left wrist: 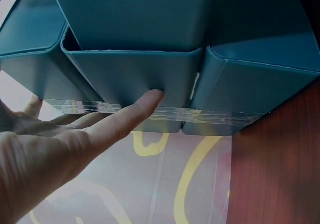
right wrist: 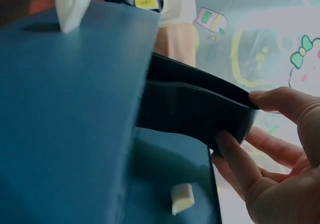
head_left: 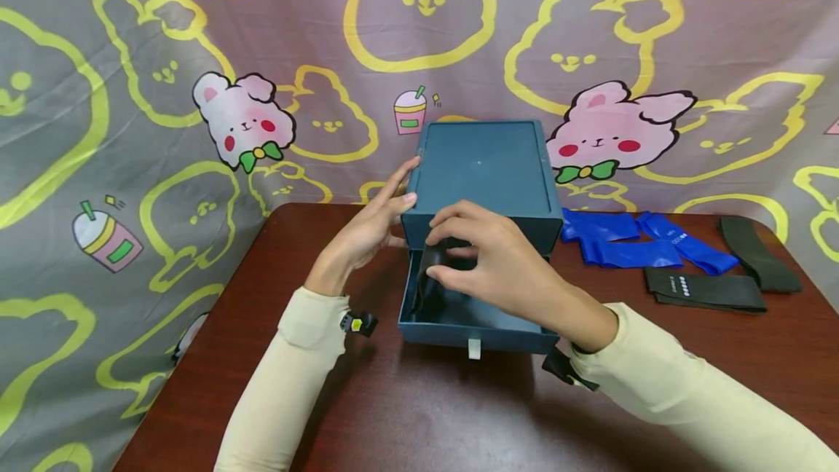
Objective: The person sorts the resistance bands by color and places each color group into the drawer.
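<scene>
A teal box (head_left: 483,166) stands on the dark wooden table (head_left: 419,414) with its lower drawer (head_left: 459,323) pulled out toward me. My right hand (head_left: 488,257) pinches a black elastic band (head_left: 432,279) over the drawer's left part; in the right wrist view thumb and fingers (right wrist: 235,154) clamp the band (right wrist: 195,108). My left hand (head_left: 376,224) lies flat against the box's left side, fingers straight. In the left wrist view its fingertip (left wrist: 150,98) presses the teal wall (left wrist: 135,68).
Two blue bands (head_left: 629,242) and two black bands (head_left: 721,282) lie on the table right of the box. A white pull tab (head_left: 474,348) hangs from the drawer front. A printed cloth backdrop (head_left: 131,93) hangs behind and left of the table.
</scene>
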Motion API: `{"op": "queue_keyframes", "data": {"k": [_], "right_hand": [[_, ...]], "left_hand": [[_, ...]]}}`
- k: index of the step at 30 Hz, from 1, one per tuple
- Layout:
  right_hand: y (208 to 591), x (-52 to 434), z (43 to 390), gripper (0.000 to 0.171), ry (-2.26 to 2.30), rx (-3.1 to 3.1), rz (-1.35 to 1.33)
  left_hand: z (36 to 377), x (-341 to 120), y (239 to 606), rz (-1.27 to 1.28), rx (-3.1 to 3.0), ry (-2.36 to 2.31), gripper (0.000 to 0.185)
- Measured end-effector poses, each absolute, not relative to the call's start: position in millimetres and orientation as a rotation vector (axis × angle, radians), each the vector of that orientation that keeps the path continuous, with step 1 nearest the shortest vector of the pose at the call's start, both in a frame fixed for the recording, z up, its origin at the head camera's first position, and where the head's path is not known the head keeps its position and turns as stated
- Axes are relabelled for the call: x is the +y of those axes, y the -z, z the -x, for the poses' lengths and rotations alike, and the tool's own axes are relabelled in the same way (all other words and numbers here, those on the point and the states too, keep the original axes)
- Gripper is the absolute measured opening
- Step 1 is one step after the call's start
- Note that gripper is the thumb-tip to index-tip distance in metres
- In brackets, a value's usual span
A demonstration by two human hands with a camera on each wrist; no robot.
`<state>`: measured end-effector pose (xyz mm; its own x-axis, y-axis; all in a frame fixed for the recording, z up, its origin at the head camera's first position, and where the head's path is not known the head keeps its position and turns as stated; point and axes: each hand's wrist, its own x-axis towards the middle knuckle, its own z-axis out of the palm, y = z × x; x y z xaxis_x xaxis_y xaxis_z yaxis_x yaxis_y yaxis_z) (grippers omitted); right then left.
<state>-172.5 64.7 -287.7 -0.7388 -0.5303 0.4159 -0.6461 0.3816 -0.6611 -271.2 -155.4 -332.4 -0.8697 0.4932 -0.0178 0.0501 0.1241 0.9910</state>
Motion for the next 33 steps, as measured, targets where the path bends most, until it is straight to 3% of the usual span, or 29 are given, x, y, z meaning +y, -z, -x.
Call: {"op": "queue_keyframes", "data": {"k": [17, 33], "right_hand": [[298, 59, 169, 0.024, -1.315, -2.449, -1.088], [344, 115, 154, 0.03, -0.895, -2.555, -1.014]], "left_hand": [[272, -155, 333, -0.528, 2.081, -1.794, 0.054], [273, -154, 335, -0.539, 2.09, -1.807, 0.057]]}}
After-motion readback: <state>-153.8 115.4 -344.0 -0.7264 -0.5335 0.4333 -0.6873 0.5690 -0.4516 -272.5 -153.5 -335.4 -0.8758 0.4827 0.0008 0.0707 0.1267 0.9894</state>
